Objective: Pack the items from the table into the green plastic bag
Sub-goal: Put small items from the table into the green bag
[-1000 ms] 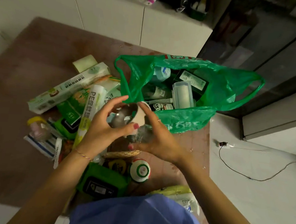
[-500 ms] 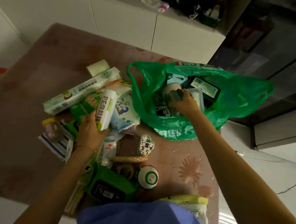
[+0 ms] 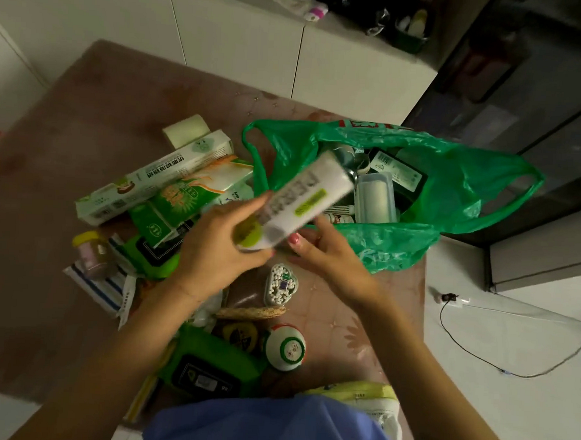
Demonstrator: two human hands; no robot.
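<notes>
Over the near lip of the green plastic bag (image 3: 452,194) I held a white roll of cling film (image 3: 303,203), tilted, with its far end already above the bag's open mouth. My left hand (image 3: 213,249) had a tight grip round the roll's near end, fingers curled on it. My right hand (image 3: 327,255) sat just under the roll with its fingers loose, and I could not tell if it touched the roll or only waited there.

I thought a few things could go wrong. The roll was long and the bag was already crowded with a clear plastic box (image 3: 374,197) and a dark packet (image 3: 399,171), so the roll might catch on them and stick out. The bag was soft and floppy, so a hard push could fold its edge in or slide it toward the edge of the worktop (image 3: 85,125). If I let go too soon, the roll might tip back and knock the little box of cotton swabs (image 3: 280,285) below it. Many things, like the long green and white box (image 3: 156,179) and the green wet wipes pack (image 3: 214,367), were not packed yet.
</notes>
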